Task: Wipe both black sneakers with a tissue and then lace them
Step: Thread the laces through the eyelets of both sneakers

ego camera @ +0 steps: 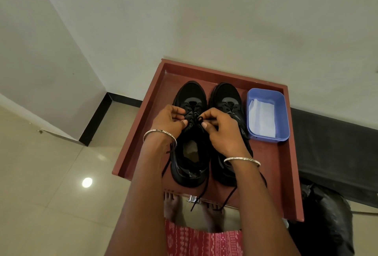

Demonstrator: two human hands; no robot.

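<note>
Red-brown table (266, 163) with a raised rim carries everything. Two black sneakers stand side by side in its middle, toes to the far edge, heels to the near edge, so each long axis runs straight away from the person. Left sneaker (190, 96) sits nearer the left edge. Right sneaker (226, 95) is just beside it, and whether they touch can't be told. Blue tub (284, 112) is in the far right corner, just beside the right sneaker, with a white tissue (261, 118) lying inside.

Both hands are over the left sneaker's upper eyelets, straight ahead of the person. Left hand (167, 119) comes in from the left side, fingers curled, pinching the lace (199, 196) at the tongue. Right hand (222, 130) reaches across the right sneaker and pinches a small loop of the same lace between thumb and forefinger. Neither hand is free.

Loose lace ends trail back along the shoe and hang over the near edge.

Judgement: lacing step, left sneaker in hand, near the top of the eyelet rows. The left hand is on the shoe's own side; the right works across. The right sneaker's laces are partly hidden, so their state is unclear.
</note>
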